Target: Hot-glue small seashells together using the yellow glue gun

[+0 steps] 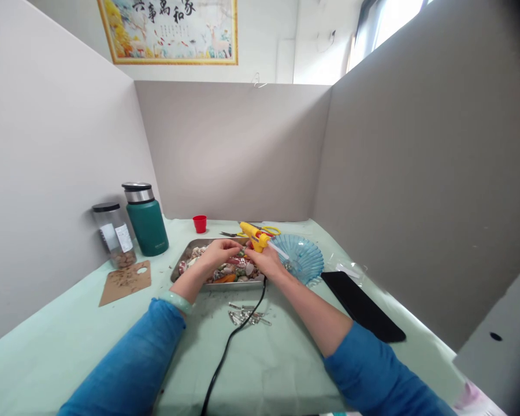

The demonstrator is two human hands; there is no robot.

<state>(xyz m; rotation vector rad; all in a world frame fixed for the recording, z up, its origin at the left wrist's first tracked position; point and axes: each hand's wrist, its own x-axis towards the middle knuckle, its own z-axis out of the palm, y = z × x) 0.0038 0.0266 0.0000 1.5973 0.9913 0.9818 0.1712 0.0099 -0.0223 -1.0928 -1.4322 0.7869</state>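
Over a metal tray (175,276) of mixed shells and stones (242,269), both hands come close together. My right hand (265,261) is closed round a yellow hot glue gun (255,236); a whitish glue stick (278,249) juts from its rear. The gun's black cord (229,341) runs toward me across the table. My left hand (222,252) has its fingertips pinched together near my right fingers. Whatever they hold is too small to make out.
Metal clips (246,315) lie before the tray. At left stand a green bottle (147,225), a clear jar (115,237) and a cardboard piece (125,283). A red cup (200,224), scissors (271,230), blue glass plate (305,257) and black pad (361,306) surround the tray. Grey partitions (234,150) enclose the table.
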